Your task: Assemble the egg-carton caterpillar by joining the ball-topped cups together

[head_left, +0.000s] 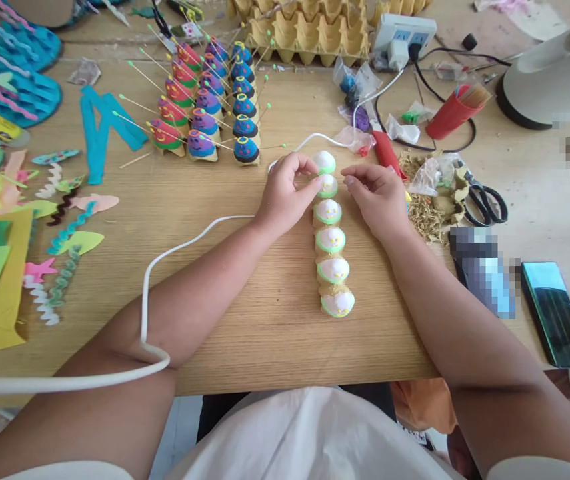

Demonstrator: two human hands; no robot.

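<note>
A strip of egg-carton cups [331, 250] runs lengthwise in front of me, its domes covered in white clay with light green rims. Small yellow dots mark most of the domes; the farthest dome [324, 162] shows plain white. From the left, my left hand [287, 190] holds the strip near its far end, thumb against the second dome and index finger by the first. Just right of that dome, apart from it, my right hand [379, 199] has thumb and index finger pinched together. Whatever is between those fingertips is too small to make out.
Painted egg-carton strips [207, 110] with pins stand at the back. A white cable [147, 293] crosses my left arm. Scissors [485, 200], a phone [557, 313], wood shavings [427, 217] and a red toothpick cup [457, 113] lie right; paper cutouts [82, 243] lie left.
</note>
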